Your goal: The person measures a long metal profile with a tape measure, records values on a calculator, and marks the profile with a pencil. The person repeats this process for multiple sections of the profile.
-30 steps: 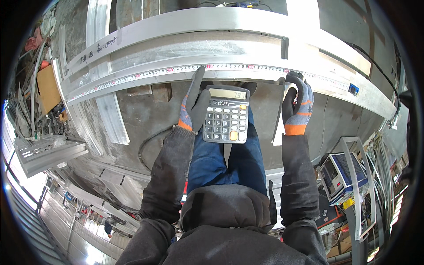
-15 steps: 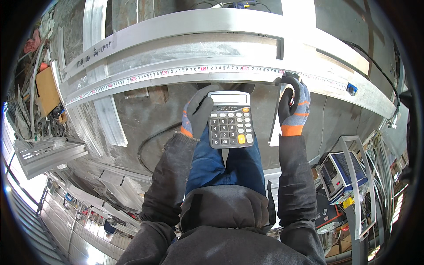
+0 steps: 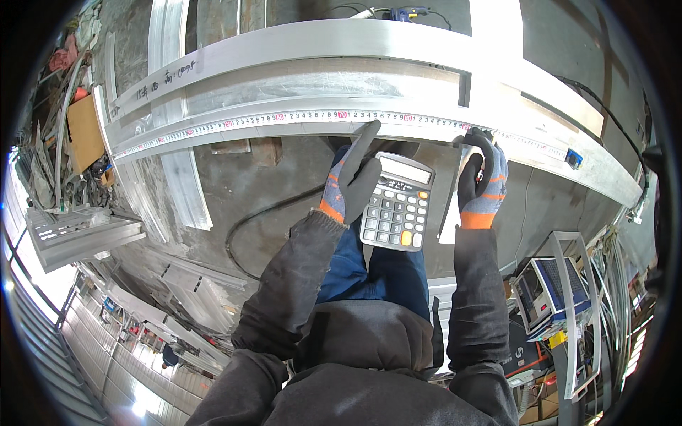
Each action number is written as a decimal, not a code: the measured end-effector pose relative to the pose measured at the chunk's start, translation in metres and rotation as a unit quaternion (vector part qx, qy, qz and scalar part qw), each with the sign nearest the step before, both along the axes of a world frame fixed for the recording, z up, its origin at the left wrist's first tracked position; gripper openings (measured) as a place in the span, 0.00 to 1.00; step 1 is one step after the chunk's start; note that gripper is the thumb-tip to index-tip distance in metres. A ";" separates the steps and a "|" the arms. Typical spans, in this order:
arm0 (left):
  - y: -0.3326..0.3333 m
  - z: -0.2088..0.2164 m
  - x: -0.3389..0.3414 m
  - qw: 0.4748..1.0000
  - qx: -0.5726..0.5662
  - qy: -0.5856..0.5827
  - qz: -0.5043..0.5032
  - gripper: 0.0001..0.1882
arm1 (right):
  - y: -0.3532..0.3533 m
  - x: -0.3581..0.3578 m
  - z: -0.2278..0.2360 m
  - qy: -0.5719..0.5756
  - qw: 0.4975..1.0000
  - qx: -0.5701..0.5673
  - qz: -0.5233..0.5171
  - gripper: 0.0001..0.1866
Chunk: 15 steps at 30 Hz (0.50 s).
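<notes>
My left hand [image 3: 348, 177], in a grey and orange work glove, grips a black and grey calculator [image 3: 395, 213] by its left edge, thumb on the front. Its index finger stretches up to the near edge of a long silvery metal frame [image 3: 298, 39]. Along the frame's near rail lies a drawn-out white tape measure [image 3: 305, 116], its blue and black case [image 3: 573, 159] at the right end. My gloved right hand [image 3: 483, 177] is closed at the rail's near edge, right of the calculator. Something small shows between its thumb and fingers, too little to identify.
A black cable [image 3: 245, 227] curves over the floor at left. Metal profiles [image 3: 186, 192] lie under the frame. Scrap and a cardboard box [image 3: 85, 135] stand far left. A blue and white machine [image 3: 550, 291] sits at right. A blue tool [image 3: 408, 13] lies beyond the frame.
My left hand and the calculator have shifted right, and the calculator now tilts. The left index finger has stretched up toward the tape. My right hand stays at the rail; the view has shifted slightly.
</notes>
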<state>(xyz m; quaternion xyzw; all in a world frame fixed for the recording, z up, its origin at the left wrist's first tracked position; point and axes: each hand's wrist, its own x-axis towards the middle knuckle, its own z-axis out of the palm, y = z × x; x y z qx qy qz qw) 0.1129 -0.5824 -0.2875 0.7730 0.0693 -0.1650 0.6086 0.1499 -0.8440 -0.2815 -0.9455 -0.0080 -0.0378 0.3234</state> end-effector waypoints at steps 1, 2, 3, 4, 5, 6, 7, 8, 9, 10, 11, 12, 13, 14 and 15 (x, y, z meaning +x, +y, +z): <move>-0.001 -0.001 0.001 1.000 0.011 -0.004 -0.005 0.34 | 0.000 0.000 0.000 -0.001 1.000 0.002 0.003 0.18; -0.002 -0.002 0.001 1.000 0.021 -0.009 -0.010 0.35 | -0.001 0.001 0.000 -0.002 1.000 0.008 0.006 0.18; -0.002 -0.003 0.001 1.000 0.010 0.014 -0.005 0.35 | 0.000 0.002 0.002 -0.002 1.000 0.017 0.010 0.18; -0.003 -0.005 0.001 0.999 -0.004 0.037 0.001 0.36 | 0.000 0.003 0.004 0.005 1.000 0.010 0.007 0.18; -0.004 -0.006 0.000 0.998 -0.020 0.054 0.006 0.37 | 0.002 0.003 0.007 0.013 1.000 0.006 0.006 0.18; -0.004 -0.008 0.000 0.998 -0.014 0.060 0.001 0.37 | 0.005 0.004 0.011 0.015 1.000 0.002 0.002 0.18; -0.003 -0.010 -0.001 0.998 -0.010 0.060 -0.006 0.37 | 0.009 0.005 0.014 0.017 0.998 0.061 -0.019 0.17; -0.003 -0.011 -0.001 1.000 0.012 0.024 -0.015 0.37 | 0.014 0.004 0.020 0.042 0.993 0.102 -0.035 0.18; -0.002 -0.013 -0.001 0.999 0.031 -0.003 -0.021 0.38 | 0.020 0.002 0.026 0.059 0.986 0.144 -0.053 0.18; -0.002 -0.013 -0.002 1.000 0.019 0.011 -0.019 0.38 | 0.026 0.002 0.031 0.080 0.977 0.184 -0.065 0.19; -0.002 -0.014 -0.002 0.999 0.003 0.034 -0.016 0.38 | 0.031 0.003 0.035 0.081 0.989 0.112 -0.055 0.19; -0.002 -0.015 -0.002 0.998 -0.017 0.056 -0.011 0.38 | 0.037 0.004 0.038 0.088 0.983 0.153 -0.056 0.17; -0.002 -0.015 -0.003 0.999 -0.018 0.043 -0.012 0.38 | 0.043 0.006 0.038 0.081 0.983 0.157 -0.044 0.16; -0.002 -0.015 -0.002 0.999 -0.022 0.028 -0.010 0.38 | 0.050 0.009 0.037 0.074 0.984 0.161 -0.034 0.14; -0.003 -0.015 -0.002 1.000 -0.024 0.014 -0.011 0.38 | 0.055 0.010 0.036 0.095 0.977 0.184 -0.043 0.12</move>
